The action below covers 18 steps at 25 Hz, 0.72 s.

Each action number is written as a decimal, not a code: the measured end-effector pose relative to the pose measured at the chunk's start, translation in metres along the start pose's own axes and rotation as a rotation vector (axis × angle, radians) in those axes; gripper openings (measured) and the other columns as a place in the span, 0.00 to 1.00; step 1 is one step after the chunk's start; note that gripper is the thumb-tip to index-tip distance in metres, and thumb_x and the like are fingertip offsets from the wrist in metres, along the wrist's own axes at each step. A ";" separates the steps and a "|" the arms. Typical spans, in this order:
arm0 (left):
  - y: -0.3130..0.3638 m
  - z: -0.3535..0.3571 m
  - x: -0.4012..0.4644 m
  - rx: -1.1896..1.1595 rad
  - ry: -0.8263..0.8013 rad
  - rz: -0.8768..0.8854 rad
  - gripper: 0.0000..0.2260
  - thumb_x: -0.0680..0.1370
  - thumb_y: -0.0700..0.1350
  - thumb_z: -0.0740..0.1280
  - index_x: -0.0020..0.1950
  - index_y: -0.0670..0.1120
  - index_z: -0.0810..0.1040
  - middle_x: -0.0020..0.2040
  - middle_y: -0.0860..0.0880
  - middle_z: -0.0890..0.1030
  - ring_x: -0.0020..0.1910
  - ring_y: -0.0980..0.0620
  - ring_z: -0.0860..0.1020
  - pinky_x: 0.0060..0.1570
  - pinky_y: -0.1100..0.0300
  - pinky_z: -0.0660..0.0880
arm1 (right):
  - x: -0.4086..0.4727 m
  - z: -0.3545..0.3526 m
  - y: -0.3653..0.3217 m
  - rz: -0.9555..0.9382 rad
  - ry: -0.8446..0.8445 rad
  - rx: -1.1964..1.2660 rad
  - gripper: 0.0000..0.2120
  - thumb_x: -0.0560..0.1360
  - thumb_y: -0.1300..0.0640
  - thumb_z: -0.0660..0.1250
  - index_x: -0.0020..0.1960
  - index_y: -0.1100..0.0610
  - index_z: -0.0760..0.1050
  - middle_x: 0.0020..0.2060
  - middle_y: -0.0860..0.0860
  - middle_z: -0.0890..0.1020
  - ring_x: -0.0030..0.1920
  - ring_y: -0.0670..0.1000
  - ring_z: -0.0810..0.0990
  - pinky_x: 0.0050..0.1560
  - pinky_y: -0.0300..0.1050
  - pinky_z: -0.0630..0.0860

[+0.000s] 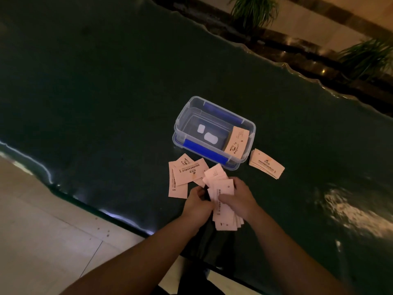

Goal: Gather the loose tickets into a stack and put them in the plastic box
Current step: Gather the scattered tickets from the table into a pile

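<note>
A clear plastic box with blue clips stands open on the dark table. One stack of pale tickets leans inside its right end. Just right of the box, a second neat stack lies on the table. Several loose tickets are scattered in front of the box. Both hands hold a fanned bunch of tickets near the table's front edge: my left hand grips its left side, my right hand its right side.
The table's near edge runs diagonally, with light floor tiles below it. Potted plants stand beyond the far edge. A bright reflection lies on the tabletop at the right.
</note>
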State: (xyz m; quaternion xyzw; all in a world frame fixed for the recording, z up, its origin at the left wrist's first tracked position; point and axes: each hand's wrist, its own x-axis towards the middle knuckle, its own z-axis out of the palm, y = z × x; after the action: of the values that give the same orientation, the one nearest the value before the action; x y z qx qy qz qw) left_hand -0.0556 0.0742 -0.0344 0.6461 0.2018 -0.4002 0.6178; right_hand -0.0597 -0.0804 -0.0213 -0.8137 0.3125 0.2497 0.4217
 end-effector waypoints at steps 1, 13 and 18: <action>0.001 0.001 0.002 0.000 -0.023 0.010 0.35 0.76 0.34 0.72 0.80 0.51 0.64 0.75 0.49 0.75 0.69 0.47 0.77 0.62 0.48 0.80 | 0.003 -0.001 -0.004 -0.018 -0.023 -0.071 0.36 0.70 0.57 0.79 0.74 0.48 0.69 0.69 0.53 0.78 0.66 0.55 0.79 0.63 0.57 0.80; 0.047 -0.065 0.048 1.276 0.347 0.328 0.36 0.74 0.54 0.75 0.79 0.50 0.67 0.77 0.47 0.67 0.76 0.44 0.64 0.73 0.43 0.66 | 0.006 0.004 -0.002 0.140 -0.012 0.333 0.38 0.75 0.64 0.74 0.79 0.47 0.62 0.67 0.55 0.80 0.65 0.58 0.82 0.59 0.61 0.82; 0.058 -0.079 0.066 1.444 0.130 0.496 0.35 0.73 0.58 0.75 0.77 0.51 0.69 0.79 0.48 0.69 0.79 0.47 0.65 0.77 0.43 0.61 | 0.006 0.024 0.004 0.226 -0.056 0.717 0.18 0.82 0.61 0.67 0.69 0.49 0.76 0.57 0.57 0.87 0.58 0.57 0.87 0.59 0.63 0.83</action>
State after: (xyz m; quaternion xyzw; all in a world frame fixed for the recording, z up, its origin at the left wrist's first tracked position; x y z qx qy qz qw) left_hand 0.0489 0.1252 -0.0543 0.9381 -0.2245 -0.2435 0.1010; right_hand -0.0620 -0.0640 -0.0394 -0.5675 0.4562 0.1916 0.6581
